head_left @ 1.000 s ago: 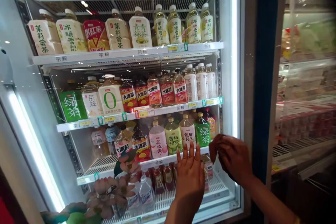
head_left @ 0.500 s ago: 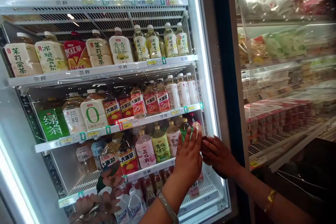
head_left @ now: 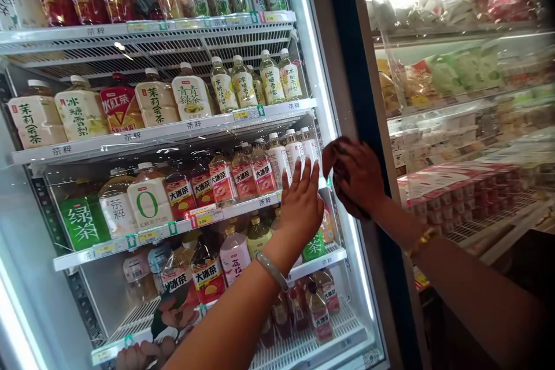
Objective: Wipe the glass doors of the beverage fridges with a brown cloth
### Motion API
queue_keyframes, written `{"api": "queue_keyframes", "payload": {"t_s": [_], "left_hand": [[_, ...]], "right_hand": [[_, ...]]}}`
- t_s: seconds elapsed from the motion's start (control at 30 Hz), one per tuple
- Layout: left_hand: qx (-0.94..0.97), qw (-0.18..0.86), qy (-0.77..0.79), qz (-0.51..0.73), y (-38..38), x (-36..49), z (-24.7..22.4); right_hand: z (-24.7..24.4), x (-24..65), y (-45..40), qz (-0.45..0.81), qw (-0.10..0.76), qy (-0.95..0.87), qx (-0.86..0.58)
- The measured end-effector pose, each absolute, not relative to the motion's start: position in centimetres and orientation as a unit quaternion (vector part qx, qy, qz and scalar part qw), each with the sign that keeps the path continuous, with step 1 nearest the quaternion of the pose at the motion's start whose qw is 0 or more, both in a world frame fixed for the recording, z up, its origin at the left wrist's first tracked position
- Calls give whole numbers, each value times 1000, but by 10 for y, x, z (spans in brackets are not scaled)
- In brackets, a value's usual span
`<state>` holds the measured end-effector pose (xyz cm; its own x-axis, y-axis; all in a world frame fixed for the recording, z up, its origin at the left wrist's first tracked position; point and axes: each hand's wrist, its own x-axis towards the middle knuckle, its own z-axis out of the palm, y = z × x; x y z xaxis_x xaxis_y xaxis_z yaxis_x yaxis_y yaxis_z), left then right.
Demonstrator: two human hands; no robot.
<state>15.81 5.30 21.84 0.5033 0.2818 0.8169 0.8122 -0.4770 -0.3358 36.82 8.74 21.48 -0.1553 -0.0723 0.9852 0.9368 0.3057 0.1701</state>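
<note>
My left hand [head_left: 301,205] lies against the glass door of a lit drinks cooler, its fingers stretched out and pointing up. It covers part of the shelf edge and some bottles behind. To its right, at the door's lit edge, is my right hand [head_left: 362,176] with bent fingers. A dark brown shape [head_left: 333,162] shows at those fingertips; whether it is a held thing or a reflection is unclear. Behind the glass near my left hand stand white-labelled bottles [head_left: 277,159], red-labelled iced tea bottles [head_left: 223,179] and a green-labelled bottle [head_left: 313,247].
Several shelves of bottled tea fill the cooler, with price tags on the shelf edges [head_left: 143,234]. A dark frame [head_left: 347,40] divides it from a second chilled display, where packed cups [head_left: 463,196] and bagged goods [head_left: 468,69] sit. Reflected hands [head_left: 173,312] show in the glass.
Both hands have moved up along the door. My right hand has gone higher and now bends at the door's edge, apart from my left. The view has shifted slightly.
</note>
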Motion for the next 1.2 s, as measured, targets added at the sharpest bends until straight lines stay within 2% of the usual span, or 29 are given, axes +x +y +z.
{"api": "queue_keyframes", "payload": {"t_s": [0.1, 0.17, 0.23, 0.43, 0.5, 0.57, 0.7, 0.77, 0.83, 0.9, 0.97, 1.03, 1.1, 1.2], "left_hand": [[-784, 380, -341, -353, 51, 150, 216], [-789, 387, -330, -344, 51, 145, 213], [-793, 397, -320, -333, 52, 143, 215], [-779, 420, -320, -339, 64, 149, 264], [-761, 417, -340, -363, 69, 151, 282], [-742, 410, -361, -390, 71, 151, 292], [-725, 407, -374, -410, 72, 141, 284], [-733, 413, -367, -396, 71, 133, 277], [-741, 420, -360, -381, 71, 124, 277], [-740, 426, -360, -376, 71, 116, 285], [-727, 432, -367, -387, 70, 109, 300], [-710, 438, -375, -403, 68, 100, 313], [-697, 445, -384, -411, 65, 91, 320], [-695, 452, -391, -398, 60, 75, 313]], "right_hand": [[148, 372, 85, -490, 513, -617, -342], [127, 374, 87, -494, 516, -612, -340], [144, 374, 93, -482, 533, -601, -350], [319, 349, 120, -417, 668, -475, -394], [344, 333, 120, -411, 679, -473, -383], [332, 319, 114, -427, 660, -503, -359], [255, 323, 99, -495, 563, -598, -283], [238, 338, 97, -503, 527, -626, -279], [253, 350, 101, -487, 539, -610, -317], [292, 346, 106, -447, 600, -546, -377], [335, 324, 110, -400, 655, -498, -403], [360, 289, 107, -384, 670, -501, -390], [355, 257, 100, -404, 640, -545, -360], [308, 240, 86, -456, 584, -602, -299]]}}
